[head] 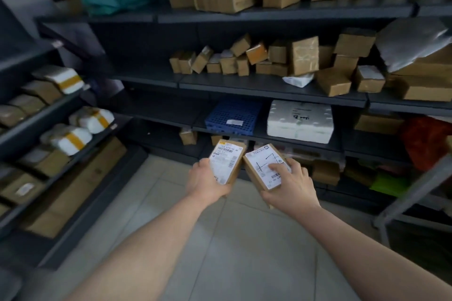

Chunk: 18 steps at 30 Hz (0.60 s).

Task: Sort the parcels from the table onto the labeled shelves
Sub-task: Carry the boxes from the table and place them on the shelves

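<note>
Parcels, two, in transit: left hand grips left box, right hand grips right box, side by side, shelves ahead of both; likely risk: one-handed grip slipping, or misread label causing misfiling.

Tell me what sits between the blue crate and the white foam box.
Nothing: the head view shows only a narrow bare strip of dark shelf between the blue crate and the white foam box.
</note>
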Each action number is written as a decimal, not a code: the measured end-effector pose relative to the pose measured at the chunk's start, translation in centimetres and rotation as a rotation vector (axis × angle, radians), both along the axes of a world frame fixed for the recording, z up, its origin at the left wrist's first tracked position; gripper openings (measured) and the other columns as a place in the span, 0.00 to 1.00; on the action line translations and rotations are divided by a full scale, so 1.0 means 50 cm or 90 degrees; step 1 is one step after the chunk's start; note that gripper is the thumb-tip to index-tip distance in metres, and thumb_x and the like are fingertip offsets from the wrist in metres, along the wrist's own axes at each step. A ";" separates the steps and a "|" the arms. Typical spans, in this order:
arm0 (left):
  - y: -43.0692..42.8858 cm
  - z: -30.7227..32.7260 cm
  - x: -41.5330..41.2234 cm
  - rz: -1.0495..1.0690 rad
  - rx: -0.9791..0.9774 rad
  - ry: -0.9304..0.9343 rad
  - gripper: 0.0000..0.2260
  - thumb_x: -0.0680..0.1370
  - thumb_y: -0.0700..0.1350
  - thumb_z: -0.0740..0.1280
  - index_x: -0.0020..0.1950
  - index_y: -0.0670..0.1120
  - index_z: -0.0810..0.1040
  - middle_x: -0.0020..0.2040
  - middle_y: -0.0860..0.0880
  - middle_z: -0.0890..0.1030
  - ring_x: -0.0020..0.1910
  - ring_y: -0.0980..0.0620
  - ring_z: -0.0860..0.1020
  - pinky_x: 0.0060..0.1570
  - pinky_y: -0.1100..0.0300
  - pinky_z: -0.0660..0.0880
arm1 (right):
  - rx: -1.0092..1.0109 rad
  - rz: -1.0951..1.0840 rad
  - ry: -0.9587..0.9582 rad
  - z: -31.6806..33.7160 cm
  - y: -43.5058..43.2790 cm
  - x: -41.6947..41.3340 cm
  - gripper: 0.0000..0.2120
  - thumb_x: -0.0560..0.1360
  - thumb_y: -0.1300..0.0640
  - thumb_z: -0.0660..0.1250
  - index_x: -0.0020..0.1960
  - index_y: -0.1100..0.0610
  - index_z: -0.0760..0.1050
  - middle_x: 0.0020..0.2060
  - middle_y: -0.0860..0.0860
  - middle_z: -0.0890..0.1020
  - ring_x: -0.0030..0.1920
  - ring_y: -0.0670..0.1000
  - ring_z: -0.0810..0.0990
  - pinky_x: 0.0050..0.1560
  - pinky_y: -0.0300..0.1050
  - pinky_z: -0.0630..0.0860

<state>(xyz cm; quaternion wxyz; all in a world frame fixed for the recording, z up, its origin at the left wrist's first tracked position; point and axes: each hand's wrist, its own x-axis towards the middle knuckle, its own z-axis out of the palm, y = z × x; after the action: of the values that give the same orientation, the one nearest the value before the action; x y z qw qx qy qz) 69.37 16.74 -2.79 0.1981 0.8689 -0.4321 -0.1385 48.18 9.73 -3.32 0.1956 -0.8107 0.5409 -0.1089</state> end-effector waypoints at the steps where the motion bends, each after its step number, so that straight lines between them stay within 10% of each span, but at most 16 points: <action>1: 0.015 0.002 0.033 0.017 0.003 -0.002 0.37 0.58 0.58 0.77 0.61 0.46 0.70 0.56 0.48 0.76 0.56 0.47 0.74 0.49 0.56 0.74 | 0.003 0.017 0.004 0.000 0.004 0.035 0.39 0.60 0.35 0.66 0.70 0.40 0.62 0.71 0.50 0.59 0.67 0.54 0.60 0.68 0.51 0.62; 18: 0.202 0.075 0.456 0.454 0.043 -0.009 0.40 0.61 0.58 0.76 0.67 0.45 0.65 0.59 0.47 0.73 0.58 0.46 0.71 0.57 0.49 0.75 | 0.006 0.442 -0.040 0.036 -0.060 0.650 0.38 0.62 0.37 0.68 0.70 0.42 0.64 0.72 0.50 0.57 0.68 0.53 0.60 0.67 0.50 0.62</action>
<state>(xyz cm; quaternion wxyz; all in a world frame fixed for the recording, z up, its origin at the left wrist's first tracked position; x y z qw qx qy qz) 92.18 26.85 0.98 0.2020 0.9720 -0.0983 -0.0693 80.66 6.71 -1.53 0.2412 -0.9417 0.2272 -0.0582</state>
